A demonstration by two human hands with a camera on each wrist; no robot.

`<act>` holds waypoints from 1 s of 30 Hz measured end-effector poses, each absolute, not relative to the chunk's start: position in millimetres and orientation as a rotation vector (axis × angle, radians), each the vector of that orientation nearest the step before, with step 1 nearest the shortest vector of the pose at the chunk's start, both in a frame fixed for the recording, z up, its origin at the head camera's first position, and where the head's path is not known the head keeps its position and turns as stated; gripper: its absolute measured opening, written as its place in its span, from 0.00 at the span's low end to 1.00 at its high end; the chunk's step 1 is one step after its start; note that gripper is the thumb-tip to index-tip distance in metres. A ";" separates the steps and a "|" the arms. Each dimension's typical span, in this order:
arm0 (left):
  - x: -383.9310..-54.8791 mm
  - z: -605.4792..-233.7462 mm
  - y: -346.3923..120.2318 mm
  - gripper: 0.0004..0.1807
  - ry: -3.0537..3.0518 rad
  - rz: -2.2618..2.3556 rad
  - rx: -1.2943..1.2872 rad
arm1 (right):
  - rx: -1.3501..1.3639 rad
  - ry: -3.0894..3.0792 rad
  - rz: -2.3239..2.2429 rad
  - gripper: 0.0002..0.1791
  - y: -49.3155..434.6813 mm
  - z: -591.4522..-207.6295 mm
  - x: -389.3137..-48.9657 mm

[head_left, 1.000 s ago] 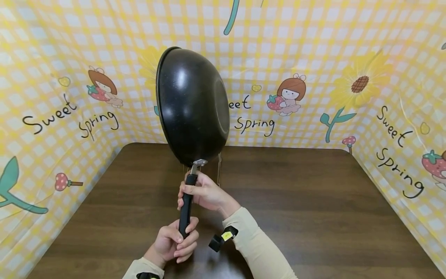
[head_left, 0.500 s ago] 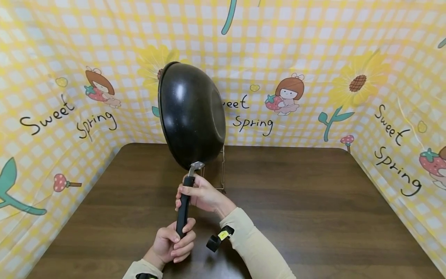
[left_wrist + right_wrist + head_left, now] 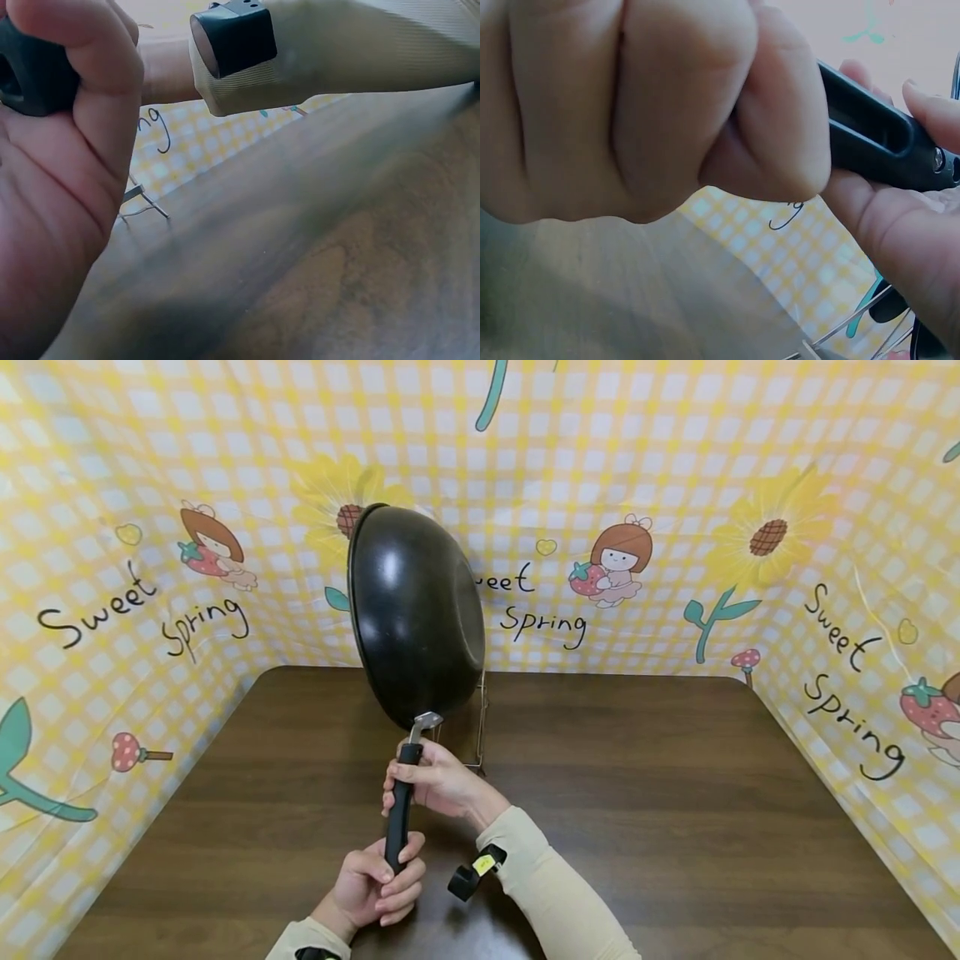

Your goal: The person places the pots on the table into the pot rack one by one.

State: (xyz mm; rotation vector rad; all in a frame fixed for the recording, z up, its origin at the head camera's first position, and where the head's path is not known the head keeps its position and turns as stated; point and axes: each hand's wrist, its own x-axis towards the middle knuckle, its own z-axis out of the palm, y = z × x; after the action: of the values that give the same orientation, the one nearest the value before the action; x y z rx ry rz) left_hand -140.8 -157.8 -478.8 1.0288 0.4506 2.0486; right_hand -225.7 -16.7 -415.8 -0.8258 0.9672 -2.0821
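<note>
A black wok [image 3: 420, 610] stands tilted on its side in the head view, its dark outer base turned to the right. From a metal bracket at its lower edge runs a black handle [image 3: 399, 814]. My right hand [image 3: 446, 781] grips that handle near the wok, its thumb lying across the front. Lower down, my left hand [image 3: 378, 881] wraps its fingers round the handle's end. Partly hidden behind the wok is a thin metal wire rack [image 3: 482, 727]. Whether the wok touches the rack cannot be told. The wok's inside faces away.
A brown wooden table [image 3: 637, 810] lies beneath both hands. Yellow checked cloth [image 3: 675, 443] with printed flowers and words hangs behind it and along both sides. A black wrist camera [image 3: 465, 883] is strapped over the right sleeve.
The wok has come down and leans a little less far left, with more of the wire rack showing behind it. Both hands keep their hold on the handle.
</note>
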 end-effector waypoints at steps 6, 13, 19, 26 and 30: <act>-138.8 -482.1 -158.3 0.11 0.476 2.054 1.003 | -0.811 0.935 -2.091 0.16 -14.5 -419.6 -225.6; -134.6 -485.7 -160.5 0.12 0.503 2.060 0.960 | -0.819 0.912 -2.066 0.17 -13.4 -427.4 -226.2; -131.6 -486.7 -164.2 0.12 0.540 2.057 0.908 | -0.825 0.890 -2.046 0.18 -12.7 -431.8 -226.4; -128.2 -488.2 -166.0 0.12 0.575 2.052 0.858 | -0.775 0.911 -2.047 0.18 -10.6 -436.3 -224.2; -125.8 -489.4 -166.7 0.12 0.599 2.044 0.819 | -0.752 0.925 -2.045 0.16 -9.3 -441.3 -222.9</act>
State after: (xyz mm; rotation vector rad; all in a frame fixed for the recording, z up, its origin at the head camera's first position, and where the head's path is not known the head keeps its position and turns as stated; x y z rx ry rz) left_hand -125.8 -166.7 -489.4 0.8193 0.5990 2.0440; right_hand -222.9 -9.3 -441.3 -0.7524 0.9250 -2.0453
